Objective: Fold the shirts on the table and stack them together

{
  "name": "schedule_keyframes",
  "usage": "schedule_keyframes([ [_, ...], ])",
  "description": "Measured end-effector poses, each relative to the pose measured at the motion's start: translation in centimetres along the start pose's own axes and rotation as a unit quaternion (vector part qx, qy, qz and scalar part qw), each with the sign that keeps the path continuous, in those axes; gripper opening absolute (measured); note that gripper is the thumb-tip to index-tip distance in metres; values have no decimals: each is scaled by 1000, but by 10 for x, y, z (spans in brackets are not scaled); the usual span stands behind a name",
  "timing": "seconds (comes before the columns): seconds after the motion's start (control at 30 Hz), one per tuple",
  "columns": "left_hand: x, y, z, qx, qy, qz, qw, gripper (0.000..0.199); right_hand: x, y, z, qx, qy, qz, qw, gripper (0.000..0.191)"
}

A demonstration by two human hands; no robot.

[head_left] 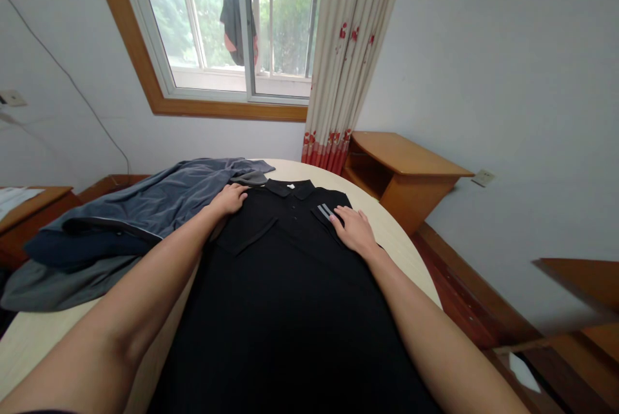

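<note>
A black polo shirt (290, 285) lies front side up on the pale round table (416, 266), its collar at the far end. Both short sleeves are folded inward over the chest. My left hand (229, 200) rests at the shirt's left shoulder, palm down with fingers stretched out. On the other side, my right hand (355, 228) lies flat with fingers apart on the folded right sleeve, beside its two grey stripes. Neither hand grips the fabric. The shirt's lower end runs out of view in dark shade at the bottom.
A heap of grey and navy clothes (145, 207) covers the table's left side, close to my left arm. Beyond the table are a window (246, 99), a floral curtain (333, 78) and a wooden cabinet (411, 156). Another wooden piece (580, 278) juts in at right.
</note>
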State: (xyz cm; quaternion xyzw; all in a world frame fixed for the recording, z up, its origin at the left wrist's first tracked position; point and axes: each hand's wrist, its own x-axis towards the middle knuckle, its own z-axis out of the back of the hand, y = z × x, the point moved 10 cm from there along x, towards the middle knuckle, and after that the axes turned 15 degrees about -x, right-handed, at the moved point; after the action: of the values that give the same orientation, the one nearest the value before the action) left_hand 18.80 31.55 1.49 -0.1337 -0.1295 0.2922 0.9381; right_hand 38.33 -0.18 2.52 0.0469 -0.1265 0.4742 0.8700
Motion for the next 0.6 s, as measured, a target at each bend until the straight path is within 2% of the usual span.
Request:
schedule_keyframes([
  [0.13,13,10,11,-20,-18,28,999,42,-4,8,4,22,4,28,999,49],
  [0.27,16,16,17,-36,-27,81,996,28,-10,21,1,35,39,69,996,58],
  [0.4,17,16,21,-40,-37,96,994,25,-12,26,-4,24,64,85,994,67],
  [0.6,7,6,28,-33,-70,114,991,32,-10,30,9,-19,29,79,996,48],
])
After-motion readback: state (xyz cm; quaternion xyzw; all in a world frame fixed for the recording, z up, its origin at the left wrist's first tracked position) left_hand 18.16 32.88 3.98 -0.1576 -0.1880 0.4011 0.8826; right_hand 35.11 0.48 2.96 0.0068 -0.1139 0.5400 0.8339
